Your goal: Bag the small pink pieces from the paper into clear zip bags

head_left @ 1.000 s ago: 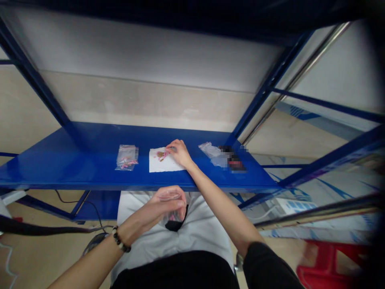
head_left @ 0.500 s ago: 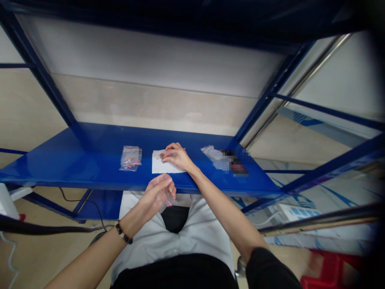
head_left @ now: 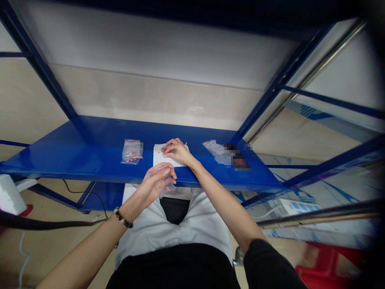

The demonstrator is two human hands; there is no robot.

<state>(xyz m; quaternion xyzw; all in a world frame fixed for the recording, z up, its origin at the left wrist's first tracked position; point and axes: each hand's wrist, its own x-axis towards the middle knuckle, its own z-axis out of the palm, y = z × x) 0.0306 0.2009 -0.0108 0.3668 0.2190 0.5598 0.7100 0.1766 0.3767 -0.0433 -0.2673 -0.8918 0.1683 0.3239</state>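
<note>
My left hand point(head_left: 152, 184) is closed on a small clear plastic bag point(head_left: 169, 188), just in front of the shelf's front edge. A few pink pieces show low in that bag. On the blue shelf lies a white sheet point(head_left: 158, 159), paper or cloth, bearing a little heap of small pink and brownish pieces point(head_left: 164, 149). My right hand point(head_left: 180, 153) rests over this sheet, fingers bent together at the heap. Whatever is between its fingertips is too small to make out. To the left lie flat clear zip bags point(head_left: 132, 152) with pink pieces inside.
Further right on the blue shelf point(head_left: 99, 138) are clear plastic bags point(head_left: 218, 151) beside a dark, pixelated item point(head_left: 240, 160). Blue rack posts point(head_left: 264, 102) stand at both sides. A red stool point(head_left: 319, 267) is on the floor at lower right.
My left hand has risen slightly toward the shelf edge, and its bag now hangs more in view. The right hand stays at the heap. The whole view has shifted a little.
</note>
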